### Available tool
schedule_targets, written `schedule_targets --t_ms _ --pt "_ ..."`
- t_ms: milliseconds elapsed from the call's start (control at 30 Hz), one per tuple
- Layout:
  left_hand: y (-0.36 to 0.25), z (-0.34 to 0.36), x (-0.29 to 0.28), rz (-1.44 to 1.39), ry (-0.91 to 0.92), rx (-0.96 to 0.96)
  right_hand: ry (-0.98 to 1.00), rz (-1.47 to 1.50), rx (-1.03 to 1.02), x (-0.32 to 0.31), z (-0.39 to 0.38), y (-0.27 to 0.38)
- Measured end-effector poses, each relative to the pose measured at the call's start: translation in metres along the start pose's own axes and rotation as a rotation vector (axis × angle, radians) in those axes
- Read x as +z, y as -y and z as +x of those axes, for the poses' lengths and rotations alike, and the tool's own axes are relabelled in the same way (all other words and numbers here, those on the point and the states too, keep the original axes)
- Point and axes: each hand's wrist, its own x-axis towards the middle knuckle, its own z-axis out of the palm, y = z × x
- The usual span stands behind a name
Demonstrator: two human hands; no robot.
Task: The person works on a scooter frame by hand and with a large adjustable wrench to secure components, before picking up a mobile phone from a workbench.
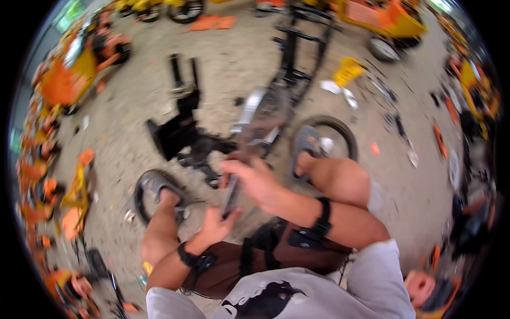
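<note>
Between my knees, both hands are on a long, narrow grey bar-like piece (232,195), tilted and smeared by motion. My left hand (215,226) closes around its lower end. Higher up, my right hand (255,178) grips it with bent fingers; the part beyond that hand is too blurred to make out. Just past the right hand lies a shiny silver curved part (251,109), close to a black metal frame (289,50) stretching away on the ground. To the left of my hands stands a black metal bracket assembly (183,130) with two upright prongs.
A black tyre (348,133) lies by my right foot, and another round black rim (139,204) by my left. Farther right are a yellow piece (348,72) and scattered tools (382,87). Yellow-orange vehicle bodies (69,80) line the sides and back.
</note>
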Motion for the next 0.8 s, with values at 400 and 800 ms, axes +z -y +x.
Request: schedule_targets --t_ms 400,800 --pt "-0.016 -0.019 0.005 -0.185 -0.107 -0.113 0.103 -0.13 -0.132 0.017 -0.002 -0.001" --pt "-0.096 -0.075 0.024 -0.875 0.118 -0.234 0.151 0.072 -0.102 0.042 -0.021 0.017"
